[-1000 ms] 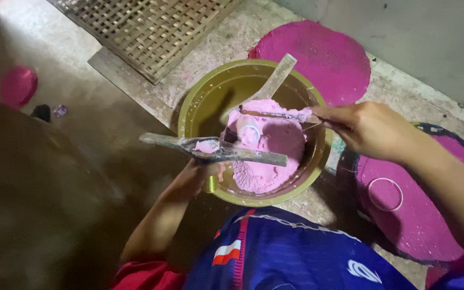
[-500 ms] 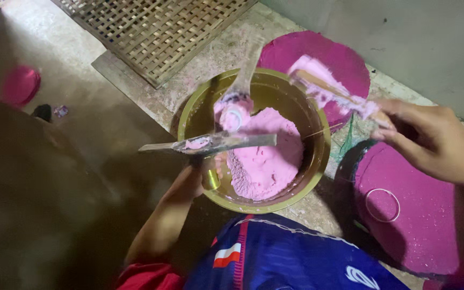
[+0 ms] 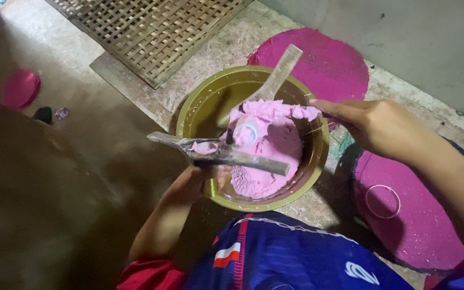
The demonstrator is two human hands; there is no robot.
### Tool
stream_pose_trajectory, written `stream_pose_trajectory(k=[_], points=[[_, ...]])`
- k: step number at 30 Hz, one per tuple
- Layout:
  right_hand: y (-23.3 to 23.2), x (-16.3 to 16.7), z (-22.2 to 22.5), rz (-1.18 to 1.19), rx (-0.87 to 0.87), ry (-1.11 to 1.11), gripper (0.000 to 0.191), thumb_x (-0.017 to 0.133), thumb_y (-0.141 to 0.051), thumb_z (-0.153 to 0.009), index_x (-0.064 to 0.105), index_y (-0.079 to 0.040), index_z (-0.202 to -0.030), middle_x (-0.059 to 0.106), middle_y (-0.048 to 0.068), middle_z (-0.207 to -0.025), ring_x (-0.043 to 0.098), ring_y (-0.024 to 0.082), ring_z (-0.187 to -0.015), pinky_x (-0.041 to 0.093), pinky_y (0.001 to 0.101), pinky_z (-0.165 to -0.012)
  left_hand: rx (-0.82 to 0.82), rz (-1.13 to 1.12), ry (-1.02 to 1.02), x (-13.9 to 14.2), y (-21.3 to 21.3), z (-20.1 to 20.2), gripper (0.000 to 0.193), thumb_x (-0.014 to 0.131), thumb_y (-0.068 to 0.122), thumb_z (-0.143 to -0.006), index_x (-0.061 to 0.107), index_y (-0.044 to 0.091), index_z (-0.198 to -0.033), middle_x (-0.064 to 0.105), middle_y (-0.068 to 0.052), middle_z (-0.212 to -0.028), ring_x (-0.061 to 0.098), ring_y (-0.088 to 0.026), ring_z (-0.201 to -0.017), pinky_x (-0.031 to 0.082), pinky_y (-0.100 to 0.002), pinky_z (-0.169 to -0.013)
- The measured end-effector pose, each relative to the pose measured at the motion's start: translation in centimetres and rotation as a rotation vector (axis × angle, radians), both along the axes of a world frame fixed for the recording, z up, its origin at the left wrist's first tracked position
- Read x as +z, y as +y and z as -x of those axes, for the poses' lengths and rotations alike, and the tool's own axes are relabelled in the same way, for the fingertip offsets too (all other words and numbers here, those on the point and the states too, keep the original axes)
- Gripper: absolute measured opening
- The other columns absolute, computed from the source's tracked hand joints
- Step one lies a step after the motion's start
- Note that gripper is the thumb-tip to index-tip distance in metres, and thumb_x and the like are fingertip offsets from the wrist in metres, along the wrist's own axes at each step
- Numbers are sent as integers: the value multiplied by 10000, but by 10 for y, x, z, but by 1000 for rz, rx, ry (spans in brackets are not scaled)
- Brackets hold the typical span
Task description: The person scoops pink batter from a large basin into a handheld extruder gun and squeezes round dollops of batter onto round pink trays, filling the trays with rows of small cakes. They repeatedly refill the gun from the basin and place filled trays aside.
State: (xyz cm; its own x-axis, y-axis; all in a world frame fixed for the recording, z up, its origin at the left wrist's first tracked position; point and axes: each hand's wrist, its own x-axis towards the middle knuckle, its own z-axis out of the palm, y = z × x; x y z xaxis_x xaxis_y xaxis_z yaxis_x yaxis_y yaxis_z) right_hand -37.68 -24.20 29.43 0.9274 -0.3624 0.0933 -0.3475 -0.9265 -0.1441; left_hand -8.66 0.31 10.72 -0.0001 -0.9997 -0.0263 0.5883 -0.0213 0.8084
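Left hand [image 3: 191, 185] grip clenched on flat tool [image 3: 221, 153] laid across the brass bowl [image 3: 200, 107]. Right hand [image 3: 374, 126] grip pinches pink paste [image 3: 267, 142] at the bowl's far rim; paste fills bowl.

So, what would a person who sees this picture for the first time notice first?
The eye goes first to the pink paste heaped in the brass-coloured bowl at the centre. The left hand holds a smeared flat stick across the bowl, and the right hand reaches in from the right. Bright magenta round patches lie on the floor behind and to the right.
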Motion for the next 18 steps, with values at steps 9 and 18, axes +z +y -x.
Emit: stream_pose_trajectory(k=[9,18], points=[[9,-86,1,-142,-18,-345,596,662,-43,-896,572,-210,-1461,738,188,-1083,736,369,-798,599,426,-720,218,-7,196,-10,-35,38,306,729,150,-822,528,102,-1048,560,-29,-919,568,-102,-735,512,-275,-636],[34,-102,45,-616,-374,321,472,622,-176,-1015,604,-269,-1478,778,212,-940,701,384,-771,584,401,-766,628,190,-763,8,-71,12,453,626,141,-956,486,20,-1369,595,-101,-987,572,-123,-733,488,-298,-595]])
